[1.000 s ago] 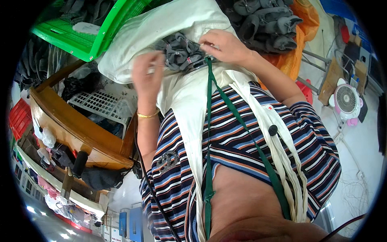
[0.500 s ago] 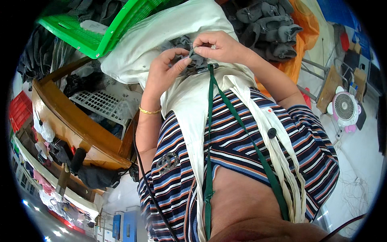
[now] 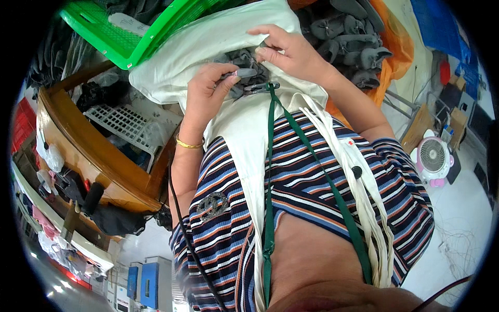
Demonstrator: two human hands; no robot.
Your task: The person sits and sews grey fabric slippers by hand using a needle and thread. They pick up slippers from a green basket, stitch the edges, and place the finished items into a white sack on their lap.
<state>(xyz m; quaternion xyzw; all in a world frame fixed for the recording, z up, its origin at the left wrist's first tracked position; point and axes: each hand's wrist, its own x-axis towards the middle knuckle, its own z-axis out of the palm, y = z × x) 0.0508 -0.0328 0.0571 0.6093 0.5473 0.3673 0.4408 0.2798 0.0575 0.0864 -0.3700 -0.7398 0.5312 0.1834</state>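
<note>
Holding one grey piece (image 3: 244,73) with the left hand (image 3: 206,86), above a grey heap (image 3: 245,54) at 12 o'clock.
Two hands are shown: the piece is pinched between left thumb and fingers, while the right hand (image 3: 293,52) is half curled toward 1 o'clock; a dark bit is seen at its thumb, but whether it is gripped cannot be told. The heap, too crowded to be counted, is borne by cream cloth (image 3: 169,73). One green basket (image 3: 128,61) is set at 10 o'clock, one wooden frame (image 3: 99,166) at 9, one pink-and-white fan (image 3: 432,155) by pale floor (image 3: 452,208) at 3; grey shoes (image 3: 358,44) are massed between 1 and 2. One white insert (image 3: 129,24) in the basket is marked, too faintly to be read.
</note>
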